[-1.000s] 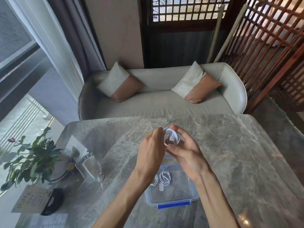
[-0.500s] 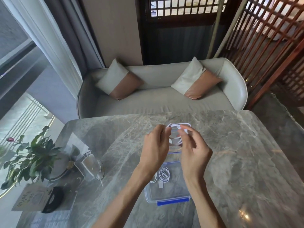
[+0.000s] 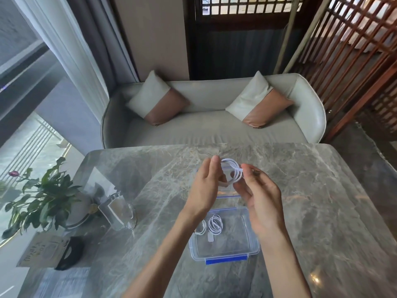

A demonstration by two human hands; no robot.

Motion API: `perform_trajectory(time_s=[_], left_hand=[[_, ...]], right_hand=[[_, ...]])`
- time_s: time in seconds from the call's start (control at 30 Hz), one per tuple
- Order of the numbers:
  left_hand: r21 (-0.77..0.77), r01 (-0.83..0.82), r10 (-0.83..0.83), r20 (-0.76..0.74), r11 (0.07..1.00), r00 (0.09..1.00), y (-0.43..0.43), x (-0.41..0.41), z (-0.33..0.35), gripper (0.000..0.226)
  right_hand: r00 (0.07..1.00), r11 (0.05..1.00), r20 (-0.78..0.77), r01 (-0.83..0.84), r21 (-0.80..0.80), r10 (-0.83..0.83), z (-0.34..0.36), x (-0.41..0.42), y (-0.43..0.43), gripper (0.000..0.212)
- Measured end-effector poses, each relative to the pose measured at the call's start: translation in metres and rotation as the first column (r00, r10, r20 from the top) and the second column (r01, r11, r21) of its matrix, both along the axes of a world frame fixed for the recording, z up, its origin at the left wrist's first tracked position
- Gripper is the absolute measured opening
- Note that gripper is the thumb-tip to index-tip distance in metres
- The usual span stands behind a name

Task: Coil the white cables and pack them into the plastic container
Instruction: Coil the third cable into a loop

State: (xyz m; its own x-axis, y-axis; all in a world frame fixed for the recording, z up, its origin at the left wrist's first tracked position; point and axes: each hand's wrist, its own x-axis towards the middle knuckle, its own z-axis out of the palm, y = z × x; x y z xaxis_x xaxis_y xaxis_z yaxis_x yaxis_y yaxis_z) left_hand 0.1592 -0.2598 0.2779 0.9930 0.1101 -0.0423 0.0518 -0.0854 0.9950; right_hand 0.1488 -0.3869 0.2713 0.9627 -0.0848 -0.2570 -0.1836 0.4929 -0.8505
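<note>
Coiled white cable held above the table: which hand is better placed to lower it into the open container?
Right, probably. The right hand pinches the coiled cable at its rim, directly above the clear plastic container. The left hand only steadies the coil's other side with loose fingers.

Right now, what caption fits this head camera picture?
Both hands hold a coiled white cable above a plastic container on a marble table.

Grey marble table point(image 3: 300, 190); pale grey curved sofa point(image 3: 210, 125), two-tone cushions point(image 3: 158, 100); wooden lattice screen point(image 3: 354, 50); daylit window point(image 3: 25, 136) left.
</note>
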Motion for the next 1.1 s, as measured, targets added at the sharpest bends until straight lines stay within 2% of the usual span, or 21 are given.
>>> perform_trajectory(time_s=[0.1,0.13,0.17,0.3,0.37,0.43,0.5,0.53,0.6,0.7,0.8,0.83,0.9,0.97,1.03,1.1], left_hand=[[0.222,0.087,-0.119,0.135,0.971,0.984,0.008,-0.002,-0.006,0.018],[0.254,0.130,-0.169,0.138,0.958,0.976,0.011,-0.001,-0.006,0.012],[0.261,0.178,-0.218,0.131,0.949,0.967,0.015,-0.001,-0.005,0.018],[0.162,0.338,-0.352,0.066,0.927,0.934,0.031,0.000,-0.007,0.046],[0.209,0.334,-0.353,0.058,0.919,0.934,0.034,0.002,-0.013,0.049],[0.221,0.353,-0.372,0.051,0.909,0.927,0.035,0.000,-0.020,0.045],[0.134,0.403,-0.408,0.007,0.905,0.913,0.036,-0.002,-0.030,0.044],[0.085,0.427,-0.426,-0.020,0.900,0.904,0.037,-0.002,-0.035,0.047],[-0.006,0.456,-0.455,-0.086,0.890,0.886,0.041,-0.002,-0.049,0.050],[-0.110,0.438,-0.452,-0.218,0.892,0.865,0.048,-0.003,-0.079,0.042],[-0.121,0.381,-0.397,-0.385,0.917,0.833,0.052,-0.001,-0.119,0.046],[-0.081,0.334,-0.336,-0.426,0.939,0.840,0.051,-0.001,-0.134,0.046],[0.094,0.158,-0.098,-0.457,0.983,0.884,0.047,-0.003,-0.162,0.041],[0.322,0.027,0.133,-0.465,0.946,0.875,0.044,-0.010,-0.190,0.042],[0.470,0.041,0.239,-0.520,0.882,0.820,0.041,-0.018,-0.215,0.054],[0.512,0.114,0.264,-0.606,0.851,0.750,0.037,-0.026,-0.236,0.067]], right_hand=[[0.996,0.997,0.081,0.036,-0.075,-0.029,0.000,-0.002,-0.003,0.010],[0.995,0.994,0.095,0.032,-0.104,-0.022,-0.001,-0.002,-0.004,0.010],[0.994,0.989,0.108,0.017,-0.147,-0.001,-0.003,-0.003,-0.005,0.009],[0.979,0.928,0.114,-0.116,-0.355,0.166,-0.011,-0.007,-0.009,0.015],[0.951,0.883,0.083,-0.241,-0.402,0.298,-0.011,-0.008,-0.011,0.022],[0.944,0.846,0.045,-0.272,-0.458,0.328,-0.014,-0.008,-0.009,0.026],[0.964,0.821,0.020,-0.216,-0.529,0.267,-0.024,-0.005,-0.008,0.015],[0.963,0.791,-0.008,-0.225,-0.568,0.269,-0.030,-0.003,-0.009,0.019],[0.926,0.722,-0.108,-0.352,-0.595,0.363,-0.039,0.002,-0.015,0.029],[0.859,0.738,-0.255,-0.511,-0.441,0.444,-0.063,0.011,-0.021,0.024],[0.847,0.848,-0.399,-0.469,-0.248,0.352,-0.107,0.011,-0.024,0.021],[0.835,0.887,-0.461,-0.422,-0.186,0.300,-0.125,0.009,-0.026,0.021],[0.782,0.940,-0.585,-0.328,-0.091,0.216,-0.163,0.006,-0.033,0.021],[0.687,0.978,-0.711,-0.208,0.007,0.151,-0.200,0.004,-0.039,0.013],[0.589,0.994,-0.801,-0.037,0.104,0.106,-0.231,0.001,-0.040,0.016],[0.528,0.992,-0.848,0.077,0.101,0.045,-0.258,-0.004,-0.038,0.020]])
